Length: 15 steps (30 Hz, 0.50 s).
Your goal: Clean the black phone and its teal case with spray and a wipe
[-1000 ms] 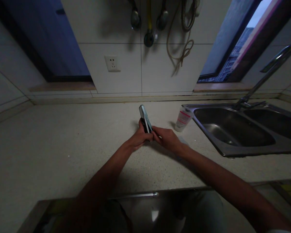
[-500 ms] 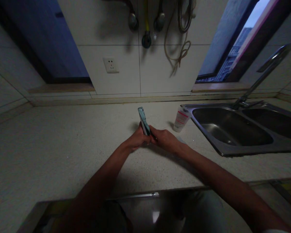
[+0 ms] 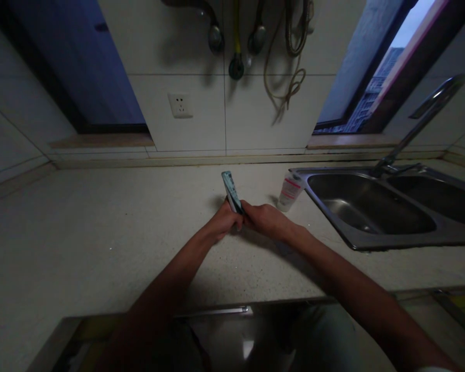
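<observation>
A slim, flat, pale-green packet (image 3: 230, 187) with dark marks on its face and a whitish side tilts up over the counter, its far end pointing away from me. My left hand (image 3: 225, 218) wraps round its near end from the left, with the fingers closed. From the right, my right hand (image 3: 264, 219) grips the same end, thumb and fingers pinched together. The two hands touch or nearly touch, and they hide the packet's lower part. Its exact kind is not clear in the dim light. A clear plastic cup (image 3: 290, 192) with red print stands beyond my right hand.
The pale speckled countertop (image 3: 101, 222) runs along a tiled wall. To the right is a steel double sink (image 3: 352, 240) with a tall tap (image 3: 422, 116). A wall socket (image 3: 180, 105), pipes and a hanging cord (image 3: 290, 90) are at the back.
The packet has turned slightly, so more of its marked face shows. My left hand has shifted a little to the right, its fingers moving at the near end. The view has moved slightly.
</observation>
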Motion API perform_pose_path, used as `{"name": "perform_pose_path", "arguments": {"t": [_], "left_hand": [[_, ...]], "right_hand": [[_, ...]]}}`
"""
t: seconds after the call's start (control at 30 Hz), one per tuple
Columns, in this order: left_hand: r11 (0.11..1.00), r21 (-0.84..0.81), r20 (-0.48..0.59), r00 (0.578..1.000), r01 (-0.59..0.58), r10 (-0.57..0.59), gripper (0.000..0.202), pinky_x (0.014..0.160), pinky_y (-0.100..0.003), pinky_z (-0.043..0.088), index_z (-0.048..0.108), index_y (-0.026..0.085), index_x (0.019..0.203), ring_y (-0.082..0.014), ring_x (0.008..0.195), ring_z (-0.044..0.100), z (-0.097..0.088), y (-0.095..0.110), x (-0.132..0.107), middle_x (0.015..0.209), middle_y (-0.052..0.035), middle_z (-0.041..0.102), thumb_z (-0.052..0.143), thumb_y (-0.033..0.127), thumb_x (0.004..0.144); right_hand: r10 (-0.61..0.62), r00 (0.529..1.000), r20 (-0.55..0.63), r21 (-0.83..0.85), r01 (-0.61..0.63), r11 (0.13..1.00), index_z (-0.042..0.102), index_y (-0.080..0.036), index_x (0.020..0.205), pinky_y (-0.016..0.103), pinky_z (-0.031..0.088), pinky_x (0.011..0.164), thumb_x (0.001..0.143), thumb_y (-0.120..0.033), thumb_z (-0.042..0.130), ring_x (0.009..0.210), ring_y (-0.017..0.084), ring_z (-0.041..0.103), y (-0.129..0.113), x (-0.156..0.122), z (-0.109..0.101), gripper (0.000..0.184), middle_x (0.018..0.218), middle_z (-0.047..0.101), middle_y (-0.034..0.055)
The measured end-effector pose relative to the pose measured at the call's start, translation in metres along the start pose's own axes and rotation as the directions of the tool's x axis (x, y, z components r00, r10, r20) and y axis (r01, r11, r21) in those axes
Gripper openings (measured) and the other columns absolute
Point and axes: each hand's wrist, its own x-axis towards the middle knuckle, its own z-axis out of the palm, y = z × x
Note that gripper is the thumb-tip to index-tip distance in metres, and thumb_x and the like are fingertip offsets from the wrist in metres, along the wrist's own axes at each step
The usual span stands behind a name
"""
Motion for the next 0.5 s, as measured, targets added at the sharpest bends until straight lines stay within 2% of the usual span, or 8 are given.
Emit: {"name": "perform_pose_path", "arguments": {"t": [0.07,0.13,0.23,0.27,0.33,0.4,0.47,0.5], "left_hand": [[1.000,0.010,-0.032,0.999,0.011,-0.010,0.049,0.046,-0.020,0.036,0.049,0.020,0.083,-0.0111,0.057,0.050,-0.001,0.001,-0.001,0.066,0.0042,0.054,0.050,0.000,0.039],[0.998,-0.035,-0.073,0.996,0.048,-0.050,0.057,0.049,-0.022,0.043,0.053,0.020,0.090,-0.0136,0.065,0.054,-0.004,0.004,-0.003,0.075,0.0010,0.059,0.049,-0.001,0.037],[0.982,-0.141,-0.075,0.987,0.129,-0.141,0.075,0.063,-0.033,0.056,0.055,0.020,0.107,-0.0205,0.083,0.062,-0.007,0.010,-0.003,0.100,-0.0061,0.065,0.047,-0.002,0.036],[0.978,-0.151,-0.077,0.984,0.146,-0.159,0.076,0.065,-0.037,0.057,0.055,0.020,0.108,-0.0223,0.086,0.064,-0.007,0.012,-0.003,0.103,-0.0073,0.065,0.047,-0.001,0.036],[0.978,-0.147,-0.092,0.982,0.148,-0.162,0.070,0.067,-0.038,0.058,0.054,0.018,0.106,-0.0229,0.084,0.065,-0.008,0.013,-0.002,0.096,-0.0068,0.065,0.049,0.001,0.038],[0.979,-0.143,-0.111,0.981,0.142,-0.159,0.058,0.064,-0.033,0.055,0.054,0.018,0.103,-0.0188,0.074,0.063,-0.008,0.014,-0.001,0.084,-0.0038,0.062,0.056,0.007,0.046],[0.982,-0.134,-0.141,0.978,0.136,-0.155,0.042,0.057,-0.026,0.048,0.055,0.018,0.101,-0.0129,0.062,0.056,-0.010,0.015,0.001,0.075,-0.0003,0.057,0.064,0.022,0.061],[0.985,-0.109,-0.169,0.975,0.130,-0.147,0.038,0.053,-0.023,0.043,0.054,0.019,0.101,-0.0109,0.057,0.051,-0.012,0.015,0.002,0.073,0.0013,0.054,0.065,0.034,0.068]], "right_hand": [[0.010,1.000,0.005,-0.023,-0.010,1.000,0.051,-0.015,0.131,0.026,0.036,0.056,0.096,-0.026,0.054,0.070,0.022,0.071,0.003,-0.001,-0.005,0.037,0.088,0.078,0.0135],[0.069,0.997,-0.028,-0.032,-0.070,0.997,0.054,-0.018,0.128,0.026,0.037,0.057,0.094,-0.023,0.053,0.070,0.023,0.070,0.011,-0.002,-0.011,0.035,0.086,0.078,0.0123],[0.206,0.972,-0.114,0.031,-0.204,0.979,0.059,-0.020,0.119,0.027,0.038,0.059,0.092,-0.021,0.052,0.069,0.023,0.069,0.028,-0.006,-0.018,0.028,0.086,0.077,0.0108],[0.240,0.961,-0.141,0.070,-0.232,0.970,0.061,-0.019,0.117,0.027,0.038,0.059,0.092,-0.022,0.051,0.068,0.023,0.068,0.033,-0.007,-0.018,0.027,0.085,0.077,0.0105],[0.270,0.937,-0.223,0.184,-0.232,0.955,0.064,-0.018,0.114,0.028,0.039,0.060,0.093,-0.024,0.049,0.067,0.022,0.066,0.042,-0.007,-0.014,0.027,0.084,0.075,0.0098],[0.303,0.900,-0.314,0.337,-0.193,0.922,0.066,-0.015,0.112,0.028,0.042,0.063,0.091,-0.026,0.048,0.068,0.020,0.066,0.049,-0.004,-0.006,0.030,0.083,0.074,0.0090],[0.392,0.850,-0.352,0.516,-0.173,0.839,0.068,-0.014,0.106,0.028,0.045,0.065,0.087,-0.026,0.048,0.070,0.019,0.065,0.053,0.000,0.002,0.031,0.083,0.073,0.0077],[0.459,0.824,-0.333,0.608,-0.184,0.772,0.069,-0.013,0.101,0.028,0.047,0.064,0.084,-0.026,0.049,0.070,0.019,0.064,0.055,0.002,0.005,0.029,0.081,0.072,0.0068]]}}
